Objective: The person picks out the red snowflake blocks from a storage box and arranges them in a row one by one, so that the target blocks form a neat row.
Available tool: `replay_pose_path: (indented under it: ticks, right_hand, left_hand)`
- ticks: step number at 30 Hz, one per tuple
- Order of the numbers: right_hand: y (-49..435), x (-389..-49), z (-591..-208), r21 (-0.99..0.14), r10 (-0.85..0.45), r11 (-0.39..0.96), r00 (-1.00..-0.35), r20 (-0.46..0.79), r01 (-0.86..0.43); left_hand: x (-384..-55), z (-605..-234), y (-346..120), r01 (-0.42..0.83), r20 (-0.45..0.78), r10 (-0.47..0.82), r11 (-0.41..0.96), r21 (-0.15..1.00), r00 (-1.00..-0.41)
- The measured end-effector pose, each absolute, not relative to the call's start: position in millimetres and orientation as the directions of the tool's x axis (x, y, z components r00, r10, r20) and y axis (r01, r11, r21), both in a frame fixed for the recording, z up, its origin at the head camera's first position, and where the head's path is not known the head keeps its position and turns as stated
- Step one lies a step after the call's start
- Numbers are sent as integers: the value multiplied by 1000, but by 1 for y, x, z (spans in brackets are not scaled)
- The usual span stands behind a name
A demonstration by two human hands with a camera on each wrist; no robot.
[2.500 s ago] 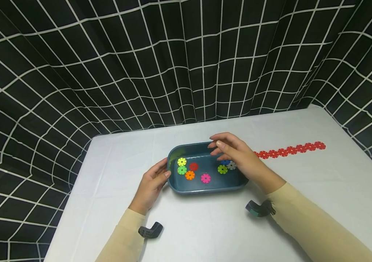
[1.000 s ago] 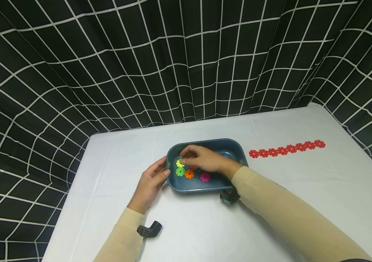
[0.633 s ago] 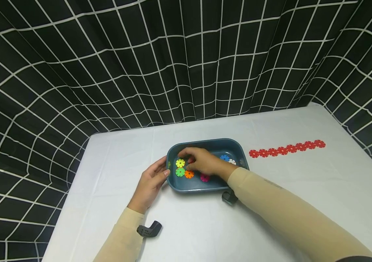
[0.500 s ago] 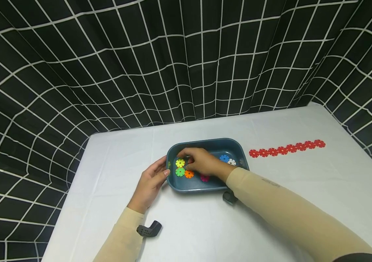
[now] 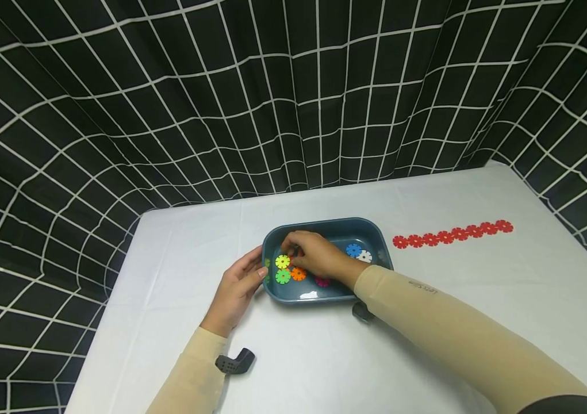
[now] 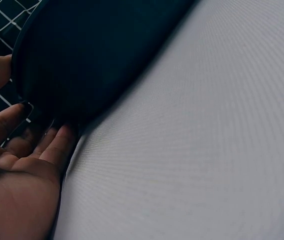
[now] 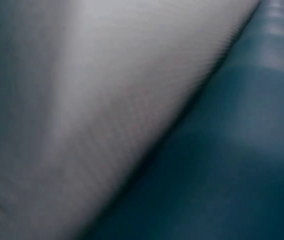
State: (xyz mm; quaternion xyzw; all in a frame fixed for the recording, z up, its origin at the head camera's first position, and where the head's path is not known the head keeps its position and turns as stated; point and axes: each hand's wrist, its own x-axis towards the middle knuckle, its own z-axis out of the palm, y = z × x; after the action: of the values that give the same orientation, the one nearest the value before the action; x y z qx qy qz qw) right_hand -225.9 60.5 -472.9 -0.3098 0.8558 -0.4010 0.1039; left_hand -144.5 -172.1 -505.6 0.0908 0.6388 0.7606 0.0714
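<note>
My left hand (image 5: pixel 236 290) holds the left end of a dark blue tray (image 5: pixel 285 300), thumb at the rim; in the left wrist view, its fingers (image 6: pixel 57 145) bend against the tray's outside (image 6: pixel 97 55). Inside the tray is my right hand (image 5: pixel 316 253), its fingers curled round a red notched plastic disc (image 5: pixel 291 260), mostly hidden. Beside its fingertips lie a yellow disc (image 5: pixel 282 261), a green disc (image 5: pixel 283 276) and an orange disc (image 5: pixel 298 273). A pink disc (image 5: pixel 322 282) is partly covered by the hand. The right wrist view shows only blurred tray wall (image 7: pixel 222 165) and cloth.
A row of several joined red discs (image 5: pixel 445 237) lies on the white tablecloth (image 5: pixel 298 356) right of the tray. In the tray's right part are a blue disc (image 5: pixel 353 250) and a white disc (image 5: pixel 364 256). A black gridded curtain (image 5: pixel 293 115) surrounds the table's back and sides.
My right hand has moved left into the tray and curled its fingers at the red disc, which has shifted left. Yellow and green discs have slid slightly nearer. My left hand keeps its hold.
</note>
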Motion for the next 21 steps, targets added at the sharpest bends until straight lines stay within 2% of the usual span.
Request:
replay_pose_path:
  ticks: [11, 21]
  right_hand:
    - [63, -228, -473, -776, -648, 477, -761, 6, -413]
    - [62, -226, -473, -731, -671, 474, -739, 60, -491]
  left_hand:
    - [-145, -507, -172, 13, 53, 219, -178, 984, -974]
    - [-145, -507, -171, 15, 56, 219, -183, 983, -974]
